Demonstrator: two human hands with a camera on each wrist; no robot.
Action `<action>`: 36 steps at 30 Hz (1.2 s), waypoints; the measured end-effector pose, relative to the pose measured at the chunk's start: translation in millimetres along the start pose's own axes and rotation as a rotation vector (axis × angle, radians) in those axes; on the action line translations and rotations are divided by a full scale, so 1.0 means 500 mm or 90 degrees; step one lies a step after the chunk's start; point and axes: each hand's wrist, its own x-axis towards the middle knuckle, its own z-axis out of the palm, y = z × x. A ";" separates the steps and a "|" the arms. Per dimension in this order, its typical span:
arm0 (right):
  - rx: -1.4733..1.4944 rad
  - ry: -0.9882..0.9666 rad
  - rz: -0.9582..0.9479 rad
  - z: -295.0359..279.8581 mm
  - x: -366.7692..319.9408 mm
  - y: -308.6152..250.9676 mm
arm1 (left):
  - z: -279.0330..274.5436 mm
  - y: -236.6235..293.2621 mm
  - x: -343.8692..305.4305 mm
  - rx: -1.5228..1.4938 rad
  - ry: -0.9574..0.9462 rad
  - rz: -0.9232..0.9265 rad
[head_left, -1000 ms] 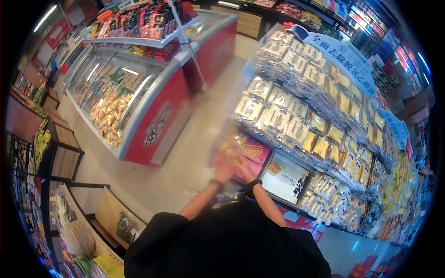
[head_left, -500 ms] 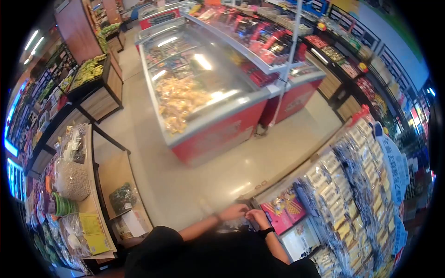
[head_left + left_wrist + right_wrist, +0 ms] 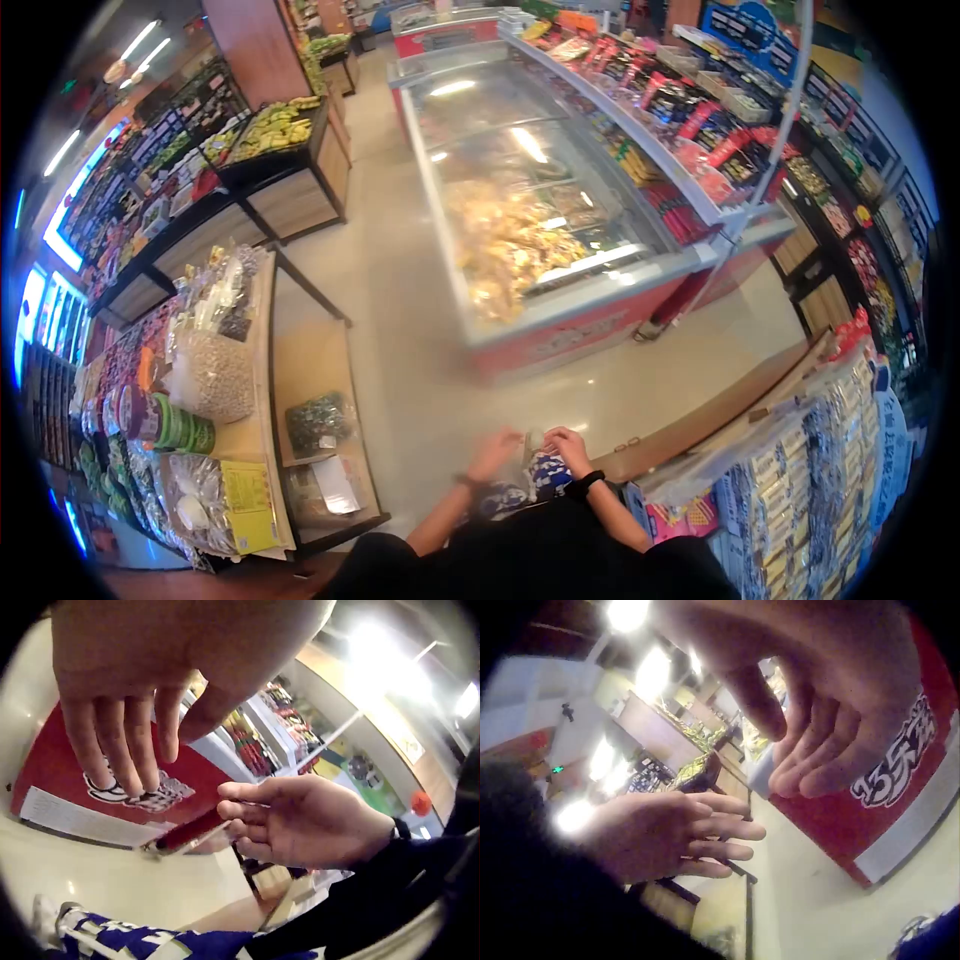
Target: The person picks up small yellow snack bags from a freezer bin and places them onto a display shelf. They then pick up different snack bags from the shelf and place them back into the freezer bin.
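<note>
In front of the body, my left hand [image 3: 494,453] and right hand [image 3: 570,449] hang a short gap apart over the floor, and neither holds anything. Seen from the left wrist, the left hand [image 3: 142,682] has its fingers extended downward, while the right hand [image 3: 307,825] shows its palm with fingers slightly bent. From the right wrist, the right hand [image 3: 832,712] has loosely bent fingers and the left hand [image 3: 667,836] has straight, spread ones. A dark band [image 3: 583,485] circles the right wrist. Below the hands are blue-and-white patterned trousers [image 3: 550,477].
Ahead stands a red-sided chest freezer [image 3: 560,340] with glass lids and yellow packets inside. At left, a wooden display stand [image 3: 262,400] bears bagged goods. To the right is a rack of packaged snacks [image 3: 790,500]. Bananas [image 3: 275,130] lie on a farther stand.
The view has swung left, so the snack rack has shifted to the lower right and the freezer is ahead. My hands left the pink snack boxes, came together, then parted.
</note>
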 end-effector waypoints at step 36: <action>0.146 0.109 -0.181 0.179 0.670 -0.413 | -0.412 0.070 0.890 0.170 0.129 0.084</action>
